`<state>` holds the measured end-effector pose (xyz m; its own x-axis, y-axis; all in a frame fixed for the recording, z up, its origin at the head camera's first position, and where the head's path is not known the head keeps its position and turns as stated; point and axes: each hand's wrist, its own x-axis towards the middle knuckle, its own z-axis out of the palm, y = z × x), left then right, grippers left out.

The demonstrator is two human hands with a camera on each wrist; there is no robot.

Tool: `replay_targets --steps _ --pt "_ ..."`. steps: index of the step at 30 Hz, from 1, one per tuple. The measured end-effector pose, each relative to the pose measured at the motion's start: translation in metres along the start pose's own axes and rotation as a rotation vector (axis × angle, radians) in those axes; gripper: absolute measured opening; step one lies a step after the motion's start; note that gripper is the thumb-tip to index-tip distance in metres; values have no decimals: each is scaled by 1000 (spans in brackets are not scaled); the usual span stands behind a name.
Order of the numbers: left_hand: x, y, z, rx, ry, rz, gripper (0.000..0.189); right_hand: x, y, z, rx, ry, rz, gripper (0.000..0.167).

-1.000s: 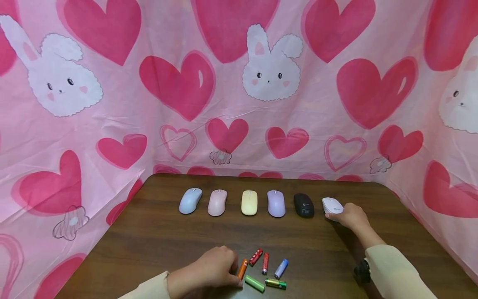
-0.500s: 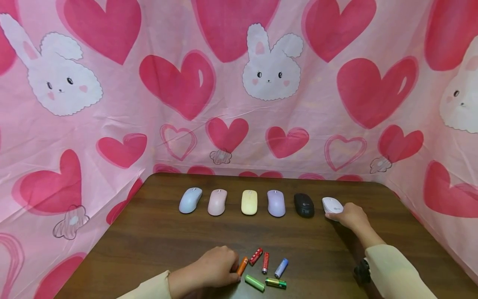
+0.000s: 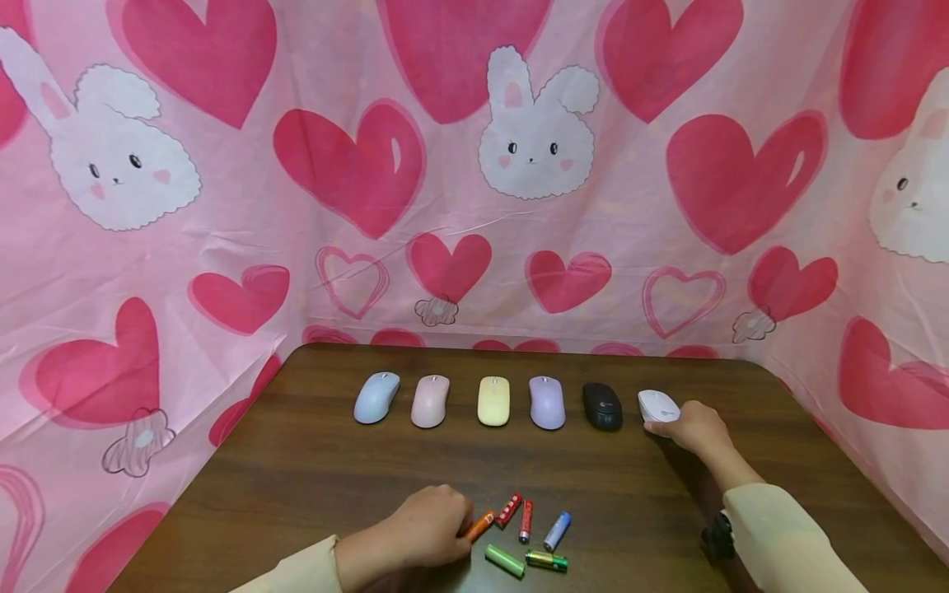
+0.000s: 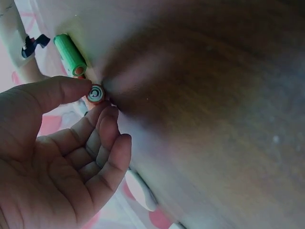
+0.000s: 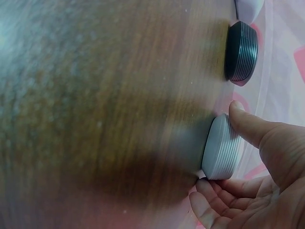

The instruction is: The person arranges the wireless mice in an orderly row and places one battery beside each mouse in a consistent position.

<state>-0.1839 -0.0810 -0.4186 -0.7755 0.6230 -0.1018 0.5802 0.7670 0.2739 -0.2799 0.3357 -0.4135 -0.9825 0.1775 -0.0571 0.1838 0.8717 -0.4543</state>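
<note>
My left hand [image 3: 433,527] pinches an orange battery [image 3: 479,525] between thumb and fingertips, low at the table's front. In the left wrist view the battery's round end [image 4: 95,93] shows between thumb and index finger. My right hand [image 3: 700,430] grips a white computer mouse [image 3: 658,408] at the right end of a row of mice; in the right wrist view thumb and fingers lie on its two sides [image 5: 221,150]. Beside the orange battery lie two red batteries [image 3: 508,511], a blue battery [image 3: 557,531], a light green battery [image 3: 505,560] and a green-gold battery [image 3: 546,561].
Left of the white mouse stand a black mouse [image 3: 602,406], a purple mouse [image 3: 547,403], a yellow mouse [image 3: 493,401], a pink mouse [image 3: 431,402] and a light blue mouse [image 3: 376,398]. A pink heart-print cloth [image 3: 460,214] hangs behind the brown wooden table [image 3: 311,461].
The orange battery has tilted further, its far end swinging right toward the red batteries, and the left thumb has drawn slightly back. My right hand stays on the white mouse.
</note>
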Motion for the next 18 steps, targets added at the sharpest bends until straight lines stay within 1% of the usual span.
replay_targets --steps 4,11,14,18 --pt "-1 -1 0 8 35 4 24 0 0 0 -3 2 -4 78" --pt "-2 -5 2 11 71 5 23 0 1 0 -18 6 -16 75" --pt "-2 -6 2 12 76 2 22 1 2 1 -19 5 -11 75" --pt "-2 -9 2 -16 60 -4 22 2 2 1 -16 3 -4 75"
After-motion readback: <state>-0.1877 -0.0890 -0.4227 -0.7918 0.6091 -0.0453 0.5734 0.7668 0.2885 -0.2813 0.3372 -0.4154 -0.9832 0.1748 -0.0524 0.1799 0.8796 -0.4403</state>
